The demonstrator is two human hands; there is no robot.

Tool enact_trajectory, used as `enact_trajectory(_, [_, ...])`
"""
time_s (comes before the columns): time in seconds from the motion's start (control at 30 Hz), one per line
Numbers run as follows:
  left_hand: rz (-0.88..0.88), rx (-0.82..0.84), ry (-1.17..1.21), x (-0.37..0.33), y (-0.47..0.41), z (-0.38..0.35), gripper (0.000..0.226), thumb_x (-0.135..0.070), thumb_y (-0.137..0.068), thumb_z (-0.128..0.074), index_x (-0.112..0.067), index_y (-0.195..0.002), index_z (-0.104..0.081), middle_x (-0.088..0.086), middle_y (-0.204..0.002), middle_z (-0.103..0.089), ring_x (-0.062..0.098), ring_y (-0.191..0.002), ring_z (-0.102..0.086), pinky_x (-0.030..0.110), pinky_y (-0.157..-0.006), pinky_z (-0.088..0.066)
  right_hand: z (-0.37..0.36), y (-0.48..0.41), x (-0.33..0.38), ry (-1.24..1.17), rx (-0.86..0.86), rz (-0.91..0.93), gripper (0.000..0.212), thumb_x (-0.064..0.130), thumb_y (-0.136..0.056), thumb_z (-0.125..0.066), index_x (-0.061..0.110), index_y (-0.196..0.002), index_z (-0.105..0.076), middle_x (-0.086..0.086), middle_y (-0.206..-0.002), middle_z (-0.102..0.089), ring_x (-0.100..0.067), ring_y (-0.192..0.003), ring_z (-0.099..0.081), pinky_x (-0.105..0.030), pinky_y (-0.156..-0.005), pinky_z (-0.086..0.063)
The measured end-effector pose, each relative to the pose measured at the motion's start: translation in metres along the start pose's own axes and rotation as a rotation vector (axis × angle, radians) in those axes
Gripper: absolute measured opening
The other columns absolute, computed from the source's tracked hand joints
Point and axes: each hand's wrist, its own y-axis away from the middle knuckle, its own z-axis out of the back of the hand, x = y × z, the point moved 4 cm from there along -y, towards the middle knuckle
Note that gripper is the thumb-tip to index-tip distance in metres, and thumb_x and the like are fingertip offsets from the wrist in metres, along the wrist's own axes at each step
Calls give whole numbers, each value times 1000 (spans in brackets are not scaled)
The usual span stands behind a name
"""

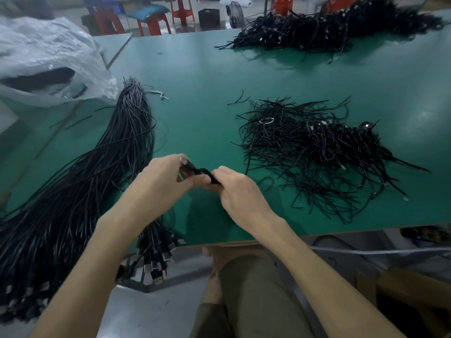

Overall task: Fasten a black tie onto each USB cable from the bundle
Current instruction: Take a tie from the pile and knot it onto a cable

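sack: white plastic sack [48,52] at far left of the desk [195,93], mouth open toward the camera; dark mass inside, cannot tell what it is
black box: small black box [208,18] on the floor past the desk, contents not visible
hands: both together over the near middle of the desk, both clamped on 1 coiled USB cable [199,171]
left hand: left hand [168,176] has fingers curled round the coil, metal plug sticking out by the fingertips
right hand: right hand [240,191] pinches the coil's other side, thumb on top
tie on cable: hidden by the fingers, cannot tell if 1 is on it
bundle: long black bundle [97,172] lies on the desk left of the hands, plug ends hang over the near edge; left end cut off by the frame
ties: loose black ties [280,140] spread right of the hands
near heap: coiled cables [353,145] just beside the ties, the 2 overlap, border hard to tell
far heap: black cable heap [329,28] at the far right corner, blurred
stools: red stools [153,23] behind the desk, blurred
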Motion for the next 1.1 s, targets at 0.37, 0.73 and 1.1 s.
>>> enact_trajectory(0.37, [-152, 389, -62, -5, -33, -19, 36, -42, -107, -44, -22, -82, -61, -8, -63, -63, 11, -52, -60, 21, -56, -46, 19, -32, 8, 512, 196, 127, 22, -1, -96, -48, 14, -109, -58, -3, -108, -59, -26, -105, -59, -30, -74, -31])
enact_trajectory(0.73, [-111, 281, 408, -12, -60, -42, 46, -38, -112, -31, -12, -79, -49, -13, -57, -36, 8, -44, -29, 17, -40, -27, 42, -62, -13, 571, 57, 126, 18, 28, -103, -55, 21, -118, -63, 5, -114, -63, -18, -115, -52, -32, -95, -36])
enact_trajectory(1.1, [176, -108, 722, 44, -87, -56, 39, -32, -113, -32, -15, -79, -42, -7, -61, -33, 14, -51, -26, 27, -45, -23, 55, -31, -33, 621, -417, 50, 50, 20, -90, -76, 12, -136, -56, -5, -139, -55, -26, -131, -45, -42, -109, -39])
